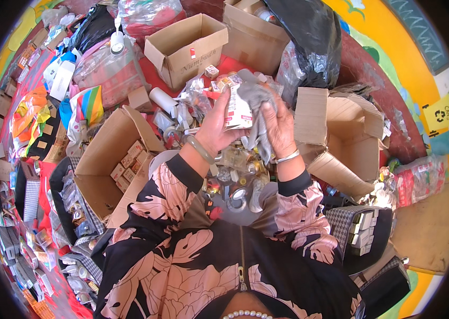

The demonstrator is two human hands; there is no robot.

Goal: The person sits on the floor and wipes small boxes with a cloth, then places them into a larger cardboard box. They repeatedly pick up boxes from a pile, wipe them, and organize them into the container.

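Note:
My left hand [213, 128] is closed round a small white box [239, 114] with red and pink print, thumb along its side. In my right hand [282, 132] is a crumpled grey cloth [259, 127], which lies against the right side and upper part of the box. Part of the box is hidden behind the cloth. Both hands are raised over a heap of small clear jars and bottles [235, 159] in front of my lap. Just left of the hands lies a white cylinder [162, 100].
An open carton [90, 189] at left holds several small boxes. Other open cartons stand at the back [179, 68] and right [353, 127]. A black plastic bag [315, 37] sits far right. Checkered bins flank me, the right bin [341, 223] holding white boxes. Bags and packaging crowd the left.

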